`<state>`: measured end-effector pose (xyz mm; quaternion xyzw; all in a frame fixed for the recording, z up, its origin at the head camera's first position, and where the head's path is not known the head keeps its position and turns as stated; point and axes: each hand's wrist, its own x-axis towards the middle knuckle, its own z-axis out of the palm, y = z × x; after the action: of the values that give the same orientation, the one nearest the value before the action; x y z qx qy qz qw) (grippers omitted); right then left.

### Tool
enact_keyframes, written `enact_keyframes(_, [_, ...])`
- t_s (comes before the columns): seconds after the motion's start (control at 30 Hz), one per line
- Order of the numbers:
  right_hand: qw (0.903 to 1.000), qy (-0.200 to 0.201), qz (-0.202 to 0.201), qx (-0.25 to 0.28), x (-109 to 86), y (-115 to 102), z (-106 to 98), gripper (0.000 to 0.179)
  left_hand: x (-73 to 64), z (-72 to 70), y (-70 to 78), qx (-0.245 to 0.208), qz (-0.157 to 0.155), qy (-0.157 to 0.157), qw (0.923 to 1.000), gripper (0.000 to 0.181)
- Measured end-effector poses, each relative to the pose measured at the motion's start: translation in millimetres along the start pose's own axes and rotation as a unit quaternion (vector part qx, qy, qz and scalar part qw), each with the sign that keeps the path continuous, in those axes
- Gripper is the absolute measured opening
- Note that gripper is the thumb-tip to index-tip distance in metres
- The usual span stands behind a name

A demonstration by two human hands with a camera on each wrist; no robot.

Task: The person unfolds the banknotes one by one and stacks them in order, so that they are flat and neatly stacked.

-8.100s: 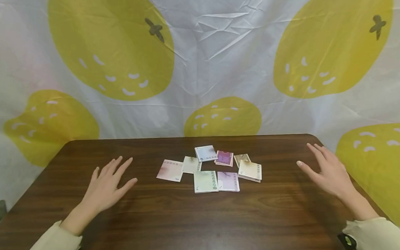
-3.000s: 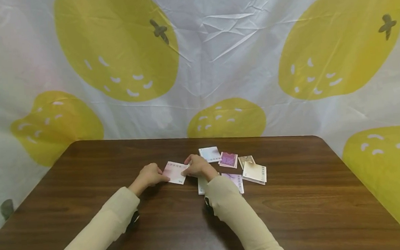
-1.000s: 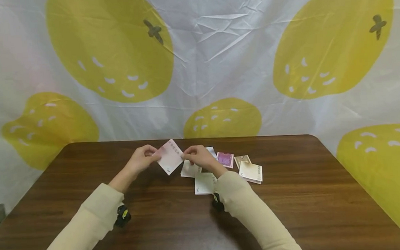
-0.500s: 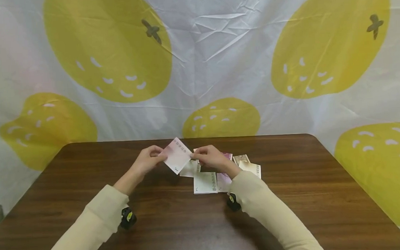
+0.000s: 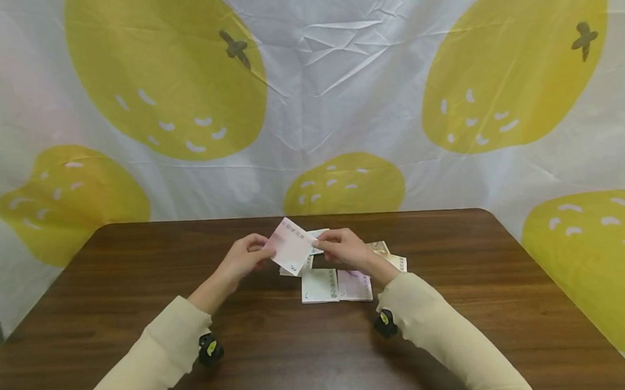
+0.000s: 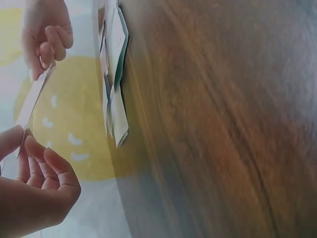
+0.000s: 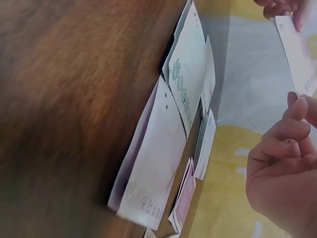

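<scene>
A pink-and-white folded banknote (image 5: 292, 249) is held up off the table between both hands, turned cornerwise in the head view. My left hand (image 5: 240, 262) pinches its left corner between thumb and fingers. On the opposite corner, the thumb and fingertips of my right hand (image 5: 349, 249) pinch it. The left wrist view shows the banknote (image 6: 35, 99) nearly edge-on, above the table. Below lie a green folded banknote (image 5: 319, 286) and a purple one (image 5: 357, 286), side by side. A pale banknote (image 5: 307, 265) is partly covered by the held one.
Behind my right hand, a blue banknote (image 5: 320, 233) is partly hidden. Brown (image 5: 380, 247) and yellowish (image 5: 399, 262) banknotes lie right of it; a magenta one (image 7: 184, 201) shows in the right wrist view. The brown wooden table (image 5: 299, 349) ends at a lemon-print curtain (image 5: 343, 181).
Both hands rested apart earlier, then took the pink banknote by its edges and lifted it. Over the last second they have carried it rightward, over the pale banknote.
</scene>
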<state>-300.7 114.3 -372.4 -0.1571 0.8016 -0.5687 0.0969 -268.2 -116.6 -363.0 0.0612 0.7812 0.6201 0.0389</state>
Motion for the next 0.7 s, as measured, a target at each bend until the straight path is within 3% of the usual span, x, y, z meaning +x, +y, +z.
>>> enact_keyframes(0.23, [0.9998, 0.010, 0.020, 0.002, -12.5, -4, -10, 0.023, -3.1, 9.4, -0.5, 0.002, -0.013, -0.012, 0.9998, 0.021])
enact_keyframes(0.47, [0.9998, 0.015, 0.013, 0.000, -25.6, -2, -22, 0.025, -8.2, 20.8, 1.7, 0.020, -0.016, -0.024, 0.9994, 0.017])
enact_keyframes(0.7, [0.9998, 0.010, 0.000, -0.015, -41.2, 3, -26, 0.021, -15.8, 40.7, 5.4, -0.030, -0.011, -0.010, 0.9994, 0.016])
